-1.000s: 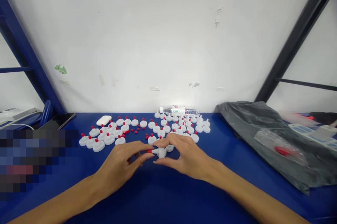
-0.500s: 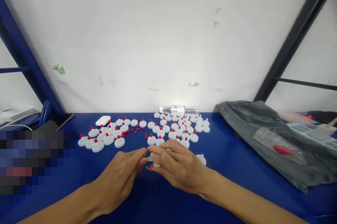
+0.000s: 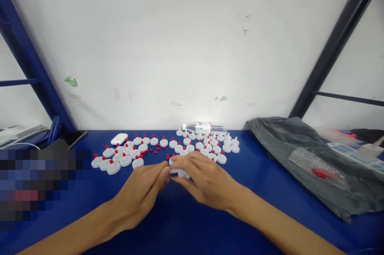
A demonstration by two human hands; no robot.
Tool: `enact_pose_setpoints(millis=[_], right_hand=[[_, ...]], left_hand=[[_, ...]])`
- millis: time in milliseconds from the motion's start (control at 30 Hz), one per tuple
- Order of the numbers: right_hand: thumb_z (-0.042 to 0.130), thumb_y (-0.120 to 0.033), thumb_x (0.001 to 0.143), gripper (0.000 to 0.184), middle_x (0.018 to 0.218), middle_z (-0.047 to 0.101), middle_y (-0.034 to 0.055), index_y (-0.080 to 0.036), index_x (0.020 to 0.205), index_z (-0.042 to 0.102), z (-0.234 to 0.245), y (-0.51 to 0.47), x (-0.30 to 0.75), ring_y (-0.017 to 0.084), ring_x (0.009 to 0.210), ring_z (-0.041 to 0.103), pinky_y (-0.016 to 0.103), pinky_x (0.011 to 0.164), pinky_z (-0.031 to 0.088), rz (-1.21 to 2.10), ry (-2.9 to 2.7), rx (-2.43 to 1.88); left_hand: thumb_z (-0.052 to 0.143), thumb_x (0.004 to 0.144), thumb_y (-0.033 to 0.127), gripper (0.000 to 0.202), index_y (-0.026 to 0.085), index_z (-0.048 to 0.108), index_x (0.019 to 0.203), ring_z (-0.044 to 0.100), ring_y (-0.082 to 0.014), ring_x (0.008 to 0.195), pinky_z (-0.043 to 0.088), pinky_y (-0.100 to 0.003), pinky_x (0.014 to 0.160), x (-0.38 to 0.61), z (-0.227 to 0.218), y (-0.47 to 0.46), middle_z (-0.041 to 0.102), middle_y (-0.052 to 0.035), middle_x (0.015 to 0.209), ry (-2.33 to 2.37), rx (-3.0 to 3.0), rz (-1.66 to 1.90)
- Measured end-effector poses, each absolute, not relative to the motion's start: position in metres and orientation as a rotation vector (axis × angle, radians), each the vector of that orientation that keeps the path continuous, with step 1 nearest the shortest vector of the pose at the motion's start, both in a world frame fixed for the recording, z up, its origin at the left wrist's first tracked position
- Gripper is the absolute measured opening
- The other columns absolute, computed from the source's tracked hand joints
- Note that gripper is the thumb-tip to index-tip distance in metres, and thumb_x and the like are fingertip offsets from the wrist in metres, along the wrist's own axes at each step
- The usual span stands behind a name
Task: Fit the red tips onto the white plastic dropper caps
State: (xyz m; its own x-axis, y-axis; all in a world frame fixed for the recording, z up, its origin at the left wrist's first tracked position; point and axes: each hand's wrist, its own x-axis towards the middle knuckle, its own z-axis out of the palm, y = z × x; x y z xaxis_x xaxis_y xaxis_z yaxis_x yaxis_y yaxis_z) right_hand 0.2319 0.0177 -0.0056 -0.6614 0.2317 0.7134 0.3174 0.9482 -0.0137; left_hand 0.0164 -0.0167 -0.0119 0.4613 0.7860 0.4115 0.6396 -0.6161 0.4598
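Observation:
Near the middle of the blue table, my right hand (image 3: 204, 181) is closed around a white nozzle cap (image 3: 181, 173), much of it covered by my fingers. My left hand (image 3: 147, 191) meets it from the left, thumb and fingers pinched together at the nozzle end. Whatever sits between those left fingertips is hidden. Beyond my hands stand several white nozzle caps with red tips (image 3: 113, 167). Small loose red tips (image 3: 155, 152) lie among them. Toward the back right are several white nozzle caps with bare nozzles (image 3: 235, 148).
A clear plastic bottle (image 3: 204, 128) lies along the wall behind the caps. A white rounded case (image 3: 119, 139) and a dark phone (image 3: 70, 140) are at the left. On the right, a grey plastic bag (image 3: 276, 147) carries a clear bag with red pieces (image 3: 319, 173).
Both hands have risen slightly in view and stay together at the white cap. The loose white cap seen beside my right hand earlier is now out of sight. The view has shifted a little.

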Motion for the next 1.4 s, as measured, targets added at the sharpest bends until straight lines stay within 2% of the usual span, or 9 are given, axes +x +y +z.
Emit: enact_pose_setpoints(millis=[133, 233, 400, 567, 733, 833, 967, 1133, 1400], right_hand=[[0.053, -0.021, 0.097, 0.022, 0.120, 0.066, 0.0076, -0.021, 0.117, 0.061, 0.008, 0.045, 0.260, 0.020, 0.110, 0.063, 0.035, 0.097, 0.050, -0.132, -2.229, -0.643], [0.058, -0.028, 0.094, 0.010, 0.115, 0.067, 0.0063, -0.021, 0.099, 0.064, 0.019, 0.069, 0.293, 0.020, 0.095, 0.066, 0.033, 0.087, 0.051, -0.119, -2.147, -0.935], [0.062, -0.045, 0.088, 0.025, 0.098, 0.067, 0.0067, -0.022, 0.088, 0.071, 0.034, 0.095, 0.347, 0.020, 0.077, 0.064, 0.032, 0.071, 0.046, -0.112, -2.323, -1.406], [0.067, -0.048, 0.080, 0.026, 0.077, 0.068, 0.0026, -0.022, 0.080, 0.073, 0.032, 0.104, 0.370, 0.017, 0.066, 0.062, 0.027, 0.061, 0.041, 0.219, -2.502, -1.598], [0.070, -0.048, 0.077, 0.026, 0.081, 0.073, 0.0014, -0.023, 0.083, 0.074, 0.030, 0.105, 0.372, 0.018, 0.070, 0.065, 0.025, 0.062, 0.043, 0.540, -2.542, -1.600], [0.060, -0.055, 0.086, 0.035, 0.081, 0.074, 0.0030, -0.023, 0.090, 0.073, 0.031, 0.108, 0.374, 0.019, 0.071, 0.066, 0.026, 0.064, 0.044, 0.400, -2.474, -1.630], [0.060, -0.045, 0.089, 0.027, 0.088, 0.075, 0.0045, -0.024, 0.098, 0.073, 0.023, 0.114, 0.369, 0.020, 0.077, 0.067, 0.027, 0.066, 0.043, 0.109, -2.334, -1.743], [0.065, -0.036, 0.084, 0.015, 0.089, 0.075, 0.0037, -0.023, 0.086, 0.073, 0.013, 0.115, 0.358, 0.020, 0.079, 0.068, 0.027, 0.066, 0.042, 0.093, -2.337, -1.751], [0.048, -0.033, 0.097, 0.016, 0.102, 0.071, 0.0074, -0.020, 0.100, 0.056, 0.031, 0.096, 0.344, 0.020, 0.086, 0.067, 0.030, 0.073, 0.047, 0.044, -2.178, -1.355]], left_hand=[[0.029, 0.104, 0.036, 0.032, 0.023, 0.057, 0.109, 0.065, -0.0189, 0.074, 0.043, -0.030, 0.068, 0.010, -0.014, -0.003, 0.067, -0.0007, 0.083, 1.560, 2.446, 0.697], [0.035, 0.102, 0.034, 0.034, 0.023, 0.053, 0.128, 0.069, -0.0243, 0.084, 0.045, -0.033, 0.070, 0.004, -0.023, 0.007, 0.072, -0.0048, 0.093, 1.731, 2.447, 0.508], [0.031, 0.102, 0.032, 0.046, 0.021, 0.044, 0.145, 0.070, -0.0290, 0.097, 0.049, -0.040, 0.081, 0.004, -0.033, 0.018, 0.073, -0.0101, 0.112, 1.816, 2.484, 0.374], [0.029, 0.102, 0.032, 0.045, 0.023, 0.049, 0.142, 0.069, -0.0295, 0.106, 0.050, -0.042, 0.085, 0.004, -0.036, 0.023, 0.071, -0.0092, 0.121, 1.823, 2.506, 0.361], [0.033, 0.101, 0.033, 0.041, 0.023, 0.054, 0.135, 0.070, -0.0291, 0.099, 0.051, -0.040, 0.079, 0.002, -0.036, 0.023, 0.074, -0.0096, 0.111, 1.823, 2.496, 0.370], [0.036, 0.100, 0.033, 0.039, 0.024, 0.056, 0.132, 0.071, -0.0278, 0.094, 0.050, -0.037, 0.075, 0.003, -0.035, 0.023, 0.075, -0.0088, 0.105, 1.813, 2.495, 0.378], [0.039, 0.100, 0.034, 0.034, 0.026, 0.057, 0.128, 0.070, -0.0253, 0.082, 0.045, -0.033, 0.066, 0.004, -0.035, 0.024, 0.074, -0.0049, 0.089, 1.833, 2.519, 0.354], [0.040, 0.100, 0.034, 0.026, 0.027, 0.059, 0.115, 0.066, -0.0210, 0.068, 0.038, -0.029, 0.059, 0.001, -0.036, 0.025, 0.068, 0.0002, 0.072, 1.838, 2.511, 0.367], [0.038, 0.098, 0.031, 0.022, 0.024, 0.058, 0.106, 0.062, -0.0203, 0.064, 0.036, -0.028, 0.058, 0.002, -0.030, 0.021, 0.062, 0.0008, 0.067, 1.793, 2.489, 0.436]])
